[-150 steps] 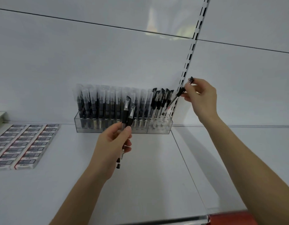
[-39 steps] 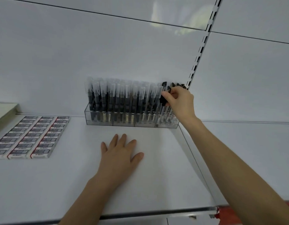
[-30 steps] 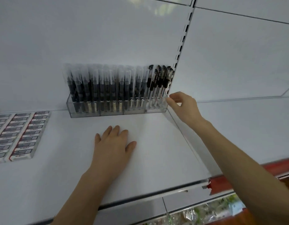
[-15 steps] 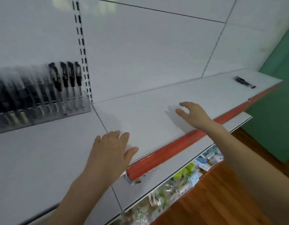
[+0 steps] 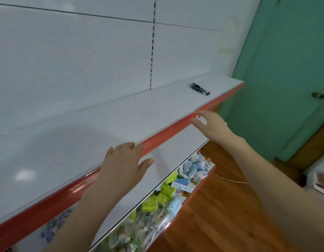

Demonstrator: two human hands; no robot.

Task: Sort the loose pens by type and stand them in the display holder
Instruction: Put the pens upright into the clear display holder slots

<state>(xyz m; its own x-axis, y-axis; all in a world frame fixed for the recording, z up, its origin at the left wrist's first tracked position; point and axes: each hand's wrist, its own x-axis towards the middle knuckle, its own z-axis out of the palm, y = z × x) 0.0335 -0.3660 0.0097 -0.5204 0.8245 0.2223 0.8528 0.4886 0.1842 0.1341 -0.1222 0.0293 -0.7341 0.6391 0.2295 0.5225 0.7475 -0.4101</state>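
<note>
Holder lost from view after the rightward turn; left hand (image 5: 123, 164) and right hand (image 5: 211, 124) noted empty and slack at the shelf (image 5: 121, 115) front, loose pens (image 5: 200, 89) lying at the shelf far end, judged next pickup.

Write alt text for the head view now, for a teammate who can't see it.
Both hands are empty: the right hand stretches along the red front edge of the white shelf toward black loose pens lying near its far end, while the left hand rests open on that edge. The display holder is out of view; packaged goods sit lower down.
</note>
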